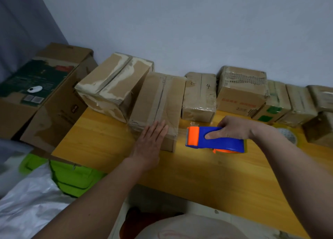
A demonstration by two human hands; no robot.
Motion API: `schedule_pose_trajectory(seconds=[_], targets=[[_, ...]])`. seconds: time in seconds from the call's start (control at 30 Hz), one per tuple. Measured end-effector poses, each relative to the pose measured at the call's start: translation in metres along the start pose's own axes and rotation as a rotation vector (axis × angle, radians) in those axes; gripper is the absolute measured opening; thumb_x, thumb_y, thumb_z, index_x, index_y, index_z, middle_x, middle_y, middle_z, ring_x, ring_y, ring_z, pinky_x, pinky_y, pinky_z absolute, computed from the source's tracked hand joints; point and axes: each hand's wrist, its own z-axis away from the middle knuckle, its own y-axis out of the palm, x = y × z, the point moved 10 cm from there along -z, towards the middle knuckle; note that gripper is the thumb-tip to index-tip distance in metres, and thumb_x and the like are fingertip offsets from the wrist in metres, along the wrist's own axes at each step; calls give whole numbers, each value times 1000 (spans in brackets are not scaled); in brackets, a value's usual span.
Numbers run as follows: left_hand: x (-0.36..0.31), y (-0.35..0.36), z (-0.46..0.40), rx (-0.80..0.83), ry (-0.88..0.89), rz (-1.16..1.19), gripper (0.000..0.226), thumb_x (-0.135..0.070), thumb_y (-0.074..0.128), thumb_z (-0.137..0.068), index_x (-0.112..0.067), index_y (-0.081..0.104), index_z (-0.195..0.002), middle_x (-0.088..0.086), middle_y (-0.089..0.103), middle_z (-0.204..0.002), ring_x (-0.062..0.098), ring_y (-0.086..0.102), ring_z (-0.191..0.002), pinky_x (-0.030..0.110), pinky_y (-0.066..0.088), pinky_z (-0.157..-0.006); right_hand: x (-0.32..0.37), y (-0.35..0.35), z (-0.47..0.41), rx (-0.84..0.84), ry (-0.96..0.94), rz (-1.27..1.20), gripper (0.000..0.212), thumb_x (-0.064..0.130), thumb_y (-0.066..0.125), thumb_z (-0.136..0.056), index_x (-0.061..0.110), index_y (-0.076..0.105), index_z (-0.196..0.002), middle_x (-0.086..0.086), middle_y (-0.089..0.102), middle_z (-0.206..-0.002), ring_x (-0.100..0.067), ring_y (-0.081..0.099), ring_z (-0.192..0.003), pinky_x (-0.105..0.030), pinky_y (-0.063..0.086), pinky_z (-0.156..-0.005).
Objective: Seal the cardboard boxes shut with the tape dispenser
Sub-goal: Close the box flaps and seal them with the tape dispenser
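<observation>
The left hand (151, 143) lies flat, fingers straight, on the near end of the box (158, 109) on the table (207, 170). Just right of the box, the right hand (232, 128) grips the tape dispenser (214, 139), fingers curled around it.

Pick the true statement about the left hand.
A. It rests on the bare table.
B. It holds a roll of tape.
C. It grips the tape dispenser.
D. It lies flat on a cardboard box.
D: the left hand lies with straight fingers flat on the near cardboard box, while the right hand holds the tape dispenser.
</observation>
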Motion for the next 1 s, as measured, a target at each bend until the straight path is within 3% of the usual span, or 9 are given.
schedule_pose_trajectory(seconds=[0.17, 0.33, 0.43, 0.63, 0.73, 0.87, 1.0], targets=[[1, -4, -3, -12, -16, 38, 91, -9, 45, -86, -19, -18, -150, 3, -24, -158, 21, -26, -144, 40, -16, -118, -4, 5, 2, 58, -6, -24, 37, 52, 67, -81, 19, 65, -97, 3, 73, -81, -12, 68, -74, -23, 50, -63], [-1, -4, -3, -17, 23, 58, 99, -12, 51, -84, -23, -25, -147, 4, -24, -158, 22, -25, -144, 39, -16, -117, -12, 10, 8, 110, -24, -123, 45, 57, 70, -73, 18, 70, -97, 3, 75, -81, -10, 71, -72, -25, 51, -68], [-1, -5, -4, -15, 36, 93, 100, -6, 53, -82, -29, -18, -150, 3, -22, -159, 20, -24, -145, 37, -17, -116, -13, 12, 9, 145, -23, -123, 49, 57, 70, -72, 16, 70, -98, 0, 75, -85, -14, 71, -76, -27, 52, -70], [0, -2, -8, -36, -11, 105, 102, 2, 53, -81, -34, -13, -150, 1, -18, -160, 19, -22, -145, 36, -19, -112, 0, 11, -4, 104, 103, 127, 31, 49, 65, -84, 19, 60, -88, -2, 66, -86, -19, 63, -83, -28, 48, -69], [2, 0, -9, -31, -36, 85, 105, -1, 57, -79, -37, -13, -149, 0, -16, -160, 19, -21, -145, 45, -19, -112, 21, 13, -12, 48, 138, 300, 32, 50, 61, -87, 19, 52, -82, -1, 58, -84, -22, 58, -86, -33, 46, -75], [4, 1, -9, -11, -67, 65, 108, -4, 62, -78, -41, -13, -147, -2, -16, -160, 19, -20, -145, 54, -21, -107, 38, 19, -17, -23, 159, 412, 35, 49, 59, -88, 16, 50, -96, 1, 50, -80, -21, 54, -84, -29, 39, -65], [0, -3, -10, 7, -85, 74, 113, -8, 69, -76, -43, -13, -146, -6, -13, -160, 19, -17, -146, 54, -18, -107, 45, 16, -15, -127, 140, 469, 33, 49, 59, -87, 19, 47, -82, 2, 49, -76, -21, 54, -81, -33, 43, -72]])
